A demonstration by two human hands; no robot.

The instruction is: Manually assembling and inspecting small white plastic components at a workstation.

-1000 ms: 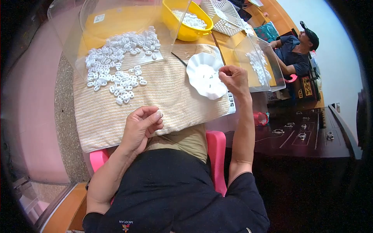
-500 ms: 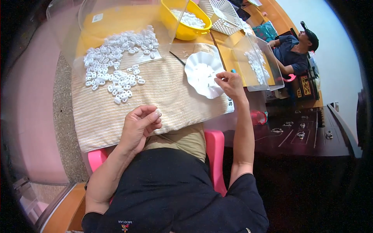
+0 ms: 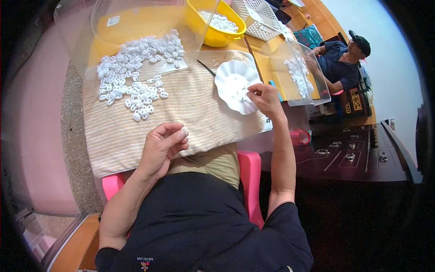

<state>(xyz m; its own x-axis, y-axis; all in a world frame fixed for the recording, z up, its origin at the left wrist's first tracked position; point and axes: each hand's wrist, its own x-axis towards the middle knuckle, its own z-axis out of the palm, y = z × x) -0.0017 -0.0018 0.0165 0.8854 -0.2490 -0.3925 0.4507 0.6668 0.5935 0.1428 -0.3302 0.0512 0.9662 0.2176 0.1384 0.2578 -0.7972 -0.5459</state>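
Note:
My left hand (image 3: 164, 147) is held over the near edge of the striped towel (image 3: 190, 113), thumb and fingers pinched together. A tiny piece (image 3: 186, 133) shows at its fingertips, too small to name. Over the right side of a white wavy-rimmed dish (image 3: 225, 81) my right hand (image 3: 267, 100) is closed in a pinch. Small dark and white bits lie in the dish; whatever is between the right fingertips cannot be made out. Many small white oval plastic parts with two holes (image 3: 141, 99) are heaped on the left of the towel and on the yellow surface behind.
A clear plastic screen or box (image 3: 149, 27) stands around the back of the heap. Behind are a yellow basin (image 3: 206, 36) of white parts and a white perforated basket (image 3: 263, 31). At right, a co-worker (image 3: 340, 59) sits by a clear bin (image 3: 317, 93) holding white parts.
My right hand has shifted slightly left over the dish, still pinched. My left hand has stayed in place. The co-worker's head has moved a little lower.

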